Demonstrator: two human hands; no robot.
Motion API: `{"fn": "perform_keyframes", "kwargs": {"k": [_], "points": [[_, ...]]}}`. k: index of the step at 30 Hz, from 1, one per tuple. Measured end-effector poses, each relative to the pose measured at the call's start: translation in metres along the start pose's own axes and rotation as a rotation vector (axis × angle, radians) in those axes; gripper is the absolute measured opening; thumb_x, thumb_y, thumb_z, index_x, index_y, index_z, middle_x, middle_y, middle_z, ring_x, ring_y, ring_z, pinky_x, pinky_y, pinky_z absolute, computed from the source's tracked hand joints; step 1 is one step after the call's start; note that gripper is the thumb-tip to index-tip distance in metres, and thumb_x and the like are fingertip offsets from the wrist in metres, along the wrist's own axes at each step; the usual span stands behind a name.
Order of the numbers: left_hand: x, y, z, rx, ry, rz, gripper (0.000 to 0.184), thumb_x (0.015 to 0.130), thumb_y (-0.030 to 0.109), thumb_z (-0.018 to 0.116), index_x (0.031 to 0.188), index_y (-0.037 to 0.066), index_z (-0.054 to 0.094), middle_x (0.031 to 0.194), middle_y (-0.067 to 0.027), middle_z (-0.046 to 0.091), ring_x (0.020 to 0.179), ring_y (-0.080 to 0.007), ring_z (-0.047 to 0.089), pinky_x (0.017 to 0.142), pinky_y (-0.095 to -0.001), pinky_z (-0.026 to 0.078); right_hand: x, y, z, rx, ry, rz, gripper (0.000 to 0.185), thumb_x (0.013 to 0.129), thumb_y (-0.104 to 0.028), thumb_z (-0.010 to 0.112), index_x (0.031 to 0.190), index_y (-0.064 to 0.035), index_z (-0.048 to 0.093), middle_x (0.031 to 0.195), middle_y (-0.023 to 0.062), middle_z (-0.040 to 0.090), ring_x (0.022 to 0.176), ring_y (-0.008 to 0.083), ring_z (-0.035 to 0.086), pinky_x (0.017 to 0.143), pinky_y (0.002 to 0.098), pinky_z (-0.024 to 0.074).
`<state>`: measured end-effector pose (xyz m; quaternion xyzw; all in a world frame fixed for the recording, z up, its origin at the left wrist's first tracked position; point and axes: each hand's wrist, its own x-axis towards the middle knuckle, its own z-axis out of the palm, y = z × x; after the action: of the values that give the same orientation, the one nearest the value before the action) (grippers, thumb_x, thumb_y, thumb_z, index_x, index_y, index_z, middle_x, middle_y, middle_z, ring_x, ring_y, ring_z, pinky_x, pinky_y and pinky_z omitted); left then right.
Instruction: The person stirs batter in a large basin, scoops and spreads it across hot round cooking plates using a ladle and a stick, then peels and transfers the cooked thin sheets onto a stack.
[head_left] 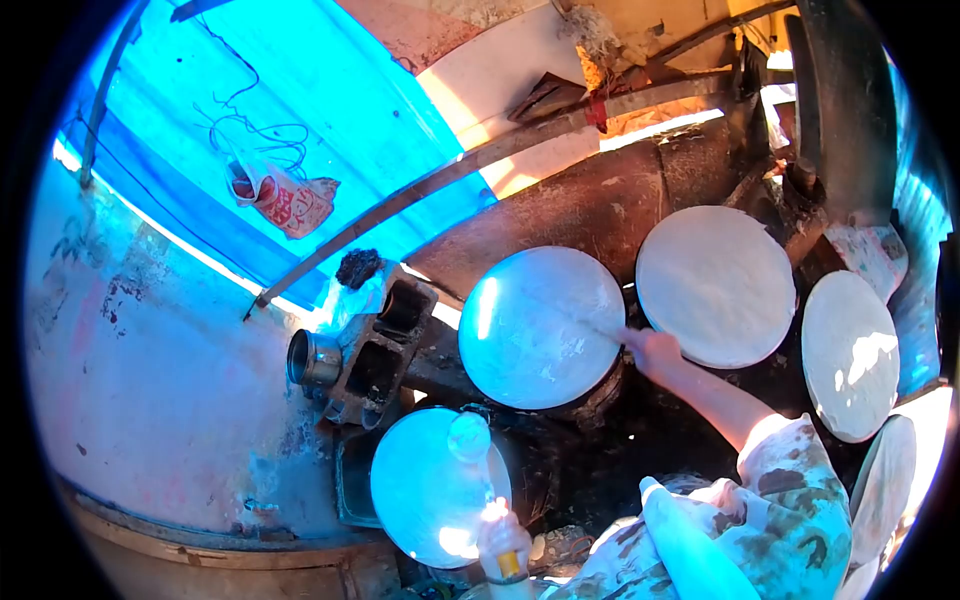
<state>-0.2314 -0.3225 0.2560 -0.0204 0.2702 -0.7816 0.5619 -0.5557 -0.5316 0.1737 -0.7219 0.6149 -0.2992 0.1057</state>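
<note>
White disc [525,335] lies beside the right fingers [640,344], closed round a blurred tool [600,328]

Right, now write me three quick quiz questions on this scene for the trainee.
1. What colour is the sheet behind the printed bag?
A) green
B) blue
C) black

2. True or false: the metal can is beside the hollow block.

3. Fill in the person's own side: the ____ hand reaches to the near edge of the central pale disc.

Key: 1 B; 2 true; 3 right.
</note>
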Motion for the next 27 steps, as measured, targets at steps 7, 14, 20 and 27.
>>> {"fn": "perform_keyframes", "kwargs": {"k": [7,14,20,27], "points": [[-0.06,-0.001,-0.009,0.154,-0.151,0.107,0.03,0.089,0.009,0.037,0.116,-0.002,0.036,0.054,0.0007,0.037,0.038,-0.0029,0.04,0.038,-0.0157,0.04,-0.03,-0.07,0.031,0.688,0.094,0.665,0.027,0.085,-0.017,0.049,0.107,-0.0027,0.055,0.081,0.0155,0.062,0.073,0.022,0.06,0.068,0.0349,0.0471],[-0.051,0.004,0.004,0.251,-0.076,0.148,0.023,0.09,0.011,0.037,0.109,-0.001,0.037,0.054,0.0008,0.037,0.038,-0.0033,0.039,0.038,-0.0162,0.039,-0.111,-0.133,0.049,0.581,-0.35,0.241,0.034,0.082,-0.019,0.056,0.116,-0.0109,0.054,0.089,0.0139,0.062,0.082,0.0262,0.061,0.071,0.0354,0.0477],[-0.011,-0.006,0.017,0.309,0.009,0.099,0.017,0.09,0.013,0.037,0.103,0.001,0.038,0.054,0.0009,0.037,0.038,-0.0037,0.038,0.038,-0.0166,0.037,-0.061,-0.018,0.027,0.024,0.085,0.174,0.037,0.081,-0.021,0.055,0.117,-0.0161,0.051,0.073,0.0143,0.058,0.061,0.0321,0.058,0.051,0.0428,0.046],[0.057,-0.032,0.035,0.426,0.122,0.026,0.013,0.091,0.015,0.037,0.095,0.003,0.038,0.053,0.001,0.037,0.038,-0.0041,0.037,0.037,-0.0172,0.036,-0.019,-0.008,-0.053,-0.098,0.089,0.443,0.035,0.079,-0.023,0.058,0.11,-0.008,0.054,0.081,0.0166,0.061,0.073,0.0326,0.06,0.063,0.0446,0.047]]}}
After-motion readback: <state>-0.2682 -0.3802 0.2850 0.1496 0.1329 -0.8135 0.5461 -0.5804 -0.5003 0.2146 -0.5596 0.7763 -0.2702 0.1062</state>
